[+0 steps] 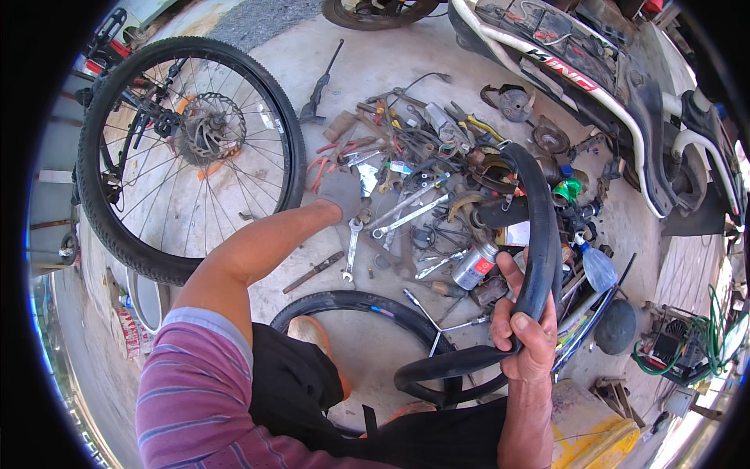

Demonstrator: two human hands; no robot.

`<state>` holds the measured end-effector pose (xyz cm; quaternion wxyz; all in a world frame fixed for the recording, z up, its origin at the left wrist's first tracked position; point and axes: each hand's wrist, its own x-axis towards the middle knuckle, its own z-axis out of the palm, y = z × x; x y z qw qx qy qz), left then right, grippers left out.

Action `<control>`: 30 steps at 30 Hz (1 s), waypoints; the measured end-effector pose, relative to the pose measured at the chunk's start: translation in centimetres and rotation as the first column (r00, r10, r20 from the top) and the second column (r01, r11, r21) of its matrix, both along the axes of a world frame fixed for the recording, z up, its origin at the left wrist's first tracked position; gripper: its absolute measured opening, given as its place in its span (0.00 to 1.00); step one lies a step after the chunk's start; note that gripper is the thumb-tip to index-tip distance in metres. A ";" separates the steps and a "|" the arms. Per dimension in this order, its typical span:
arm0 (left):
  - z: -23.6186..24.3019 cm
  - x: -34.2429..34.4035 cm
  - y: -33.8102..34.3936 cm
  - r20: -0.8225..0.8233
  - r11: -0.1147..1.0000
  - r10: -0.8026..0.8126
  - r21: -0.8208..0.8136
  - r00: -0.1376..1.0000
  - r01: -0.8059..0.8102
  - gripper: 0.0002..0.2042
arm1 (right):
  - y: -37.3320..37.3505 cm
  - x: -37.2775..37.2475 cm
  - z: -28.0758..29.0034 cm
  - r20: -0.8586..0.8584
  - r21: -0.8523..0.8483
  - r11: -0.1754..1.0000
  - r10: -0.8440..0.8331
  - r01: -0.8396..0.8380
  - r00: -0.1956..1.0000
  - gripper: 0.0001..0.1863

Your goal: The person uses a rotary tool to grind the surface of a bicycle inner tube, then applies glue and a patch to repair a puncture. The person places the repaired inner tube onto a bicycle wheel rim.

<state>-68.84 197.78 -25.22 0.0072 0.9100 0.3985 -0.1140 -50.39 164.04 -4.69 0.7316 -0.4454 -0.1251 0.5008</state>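
One-handed, clamping right fingers (503, 324) round black tube (537, 242), probably steadying it. Holding left hand (341, 194) near spanner (351, 252), not discerning finger state

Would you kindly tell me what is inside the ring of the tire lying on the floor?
Inside the tire, parts of two shoes and concrete floor show. What lies beneath the black trousers and inner tube there is covered.

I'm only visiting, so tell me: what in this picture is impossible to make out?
- Left hand: head view; its fingers are lost in a grey blur.
- Right hand: head view; palm partly hidden by the thick black rubber inner tube.
- Ribbed black rubber tyre on the floor: head view; near side partly hidden by black cloth trousers.
- Dark round wheel: head view; cut off by the upper edge.
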 end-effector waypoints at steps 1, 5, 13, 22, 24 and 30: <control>-0.3 0.1 -0.1 0.001 1.000 0.005 -0.023 1.000 -0.005 0.31 | -0.1 0.0 0.0 -0.006 -0.003 1.000 0.000 0.000 1.000 0.46; -0.8 0.5 -0.1 0.008 0.981 0.127 -0.145 0.992 -0.125 0.29 | 0.0 0.3 -0.1 -0.008 0.010 1.000 -0.008 0.008 1.000 0.46; -3.2 0.0 -0.3 0.161 0.996 0.079 -0.062 0.984 -0.070 0.23 | 0.4 0.4 -0.1 -0.020 0.022 1.000 0.008 -0.007 1.000 0.43; -0.5 -2.6 4.7 0.247 0.243 0.842 -0.967 0.480 0.071 0.16 | 0.0 0.3 -0.6 0.005 -0.026 1.000 0.012 -0.012 1.000 0.40; 2.7 -3.1 4.2 0.101 0.006 0.892 -0.977 0.441 0.212 0.17 | 0.1 0.1 -0.7 0.013 -0.040 0.999 0.017 -0.016 1.000 0.38; 8.8 -1.4 1.0 0.081 -0.207 0.774 -0.905 0.628 0.371 0.19 | 0.5 0.3 -1.2 0.028 -0.045 0.996 0.072 -0.071 0.997 0.36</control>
